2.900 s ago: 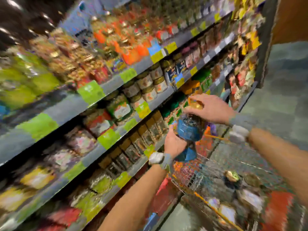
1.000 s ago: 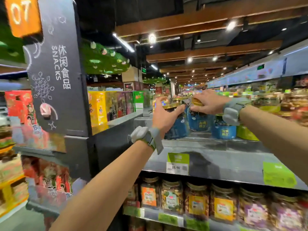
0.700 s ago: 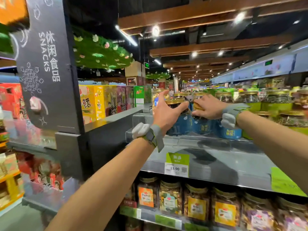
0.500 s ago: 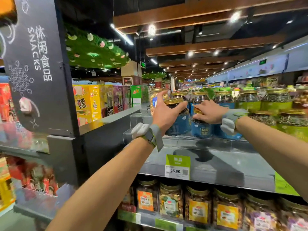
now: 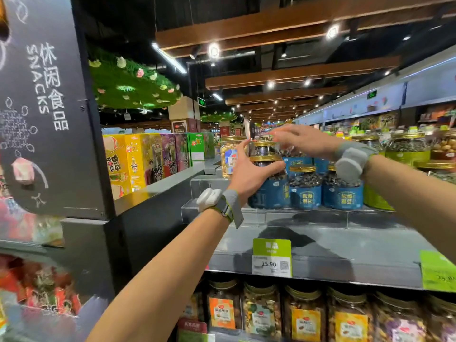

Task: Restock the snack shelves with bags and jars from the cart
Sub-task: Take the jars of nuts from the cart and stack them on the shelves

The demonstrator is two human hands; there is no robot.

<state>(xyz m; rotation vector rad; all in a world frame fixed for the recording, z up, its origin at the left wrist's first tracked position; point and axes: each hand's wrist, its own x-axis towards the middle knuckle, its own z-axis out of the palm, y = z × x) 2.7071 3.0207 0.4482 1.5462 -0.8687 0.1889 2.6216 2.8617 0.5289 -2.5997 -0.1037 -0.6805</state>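
Blue-labelled jar (image 5: 272, 193), gold lid, dark contents: upright at the left end of a row of matching jars (image 5: 343, 195) on the top shelf (image 5: 328, 245).

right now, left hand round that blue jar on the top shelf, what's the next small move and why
Probably open the left hand and draw it back. The blue-label jar it holds stands upright on the shelf step, level with two matching jars, and the right hand hovers open above them, holding nothing.
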